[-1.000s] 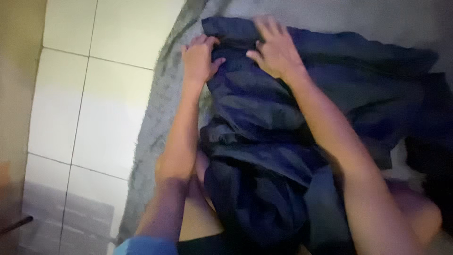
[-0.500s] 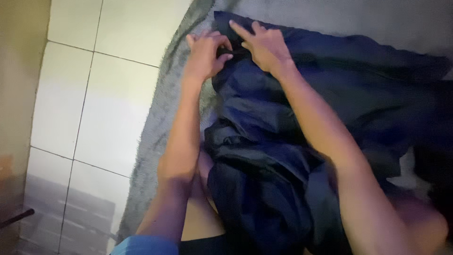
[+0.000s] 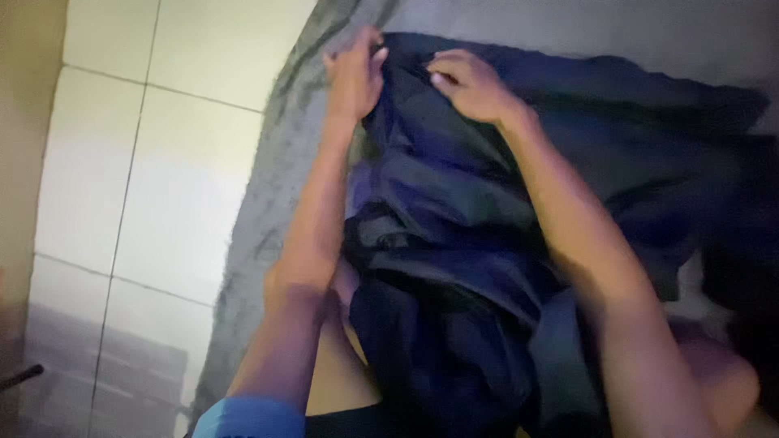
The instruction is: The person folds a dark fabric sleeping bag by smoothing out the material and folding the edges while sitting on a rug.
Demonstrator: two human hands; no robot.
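Both hands pinch the dark cloth's (image 3: 487,243) far edge at twelve o'clock: left hand (image 3: 355,75) and right hand (image 3: 471,85) fingers clamped, seemingly to hold it taut over the grey mat (image 3: 268,203).

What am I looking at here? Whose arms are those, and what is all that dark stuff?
The camera sits on a person's head and looks down, so you see what they see: their own two bare arms reaching forward.

The left hand and the right hand are close together at the far edge of a dark blue cloth, some kind of garment, all crumpled. Each hand pinches that edge in its grip.

The cloth lies on a grey fuzzy rug, which looks like a blanket or mat. Part of the cloth also drapes toward the person's lap. To the left of the rug is a floor of pale tiles. At the bottom you can see a bit of the person's blue sleeve.
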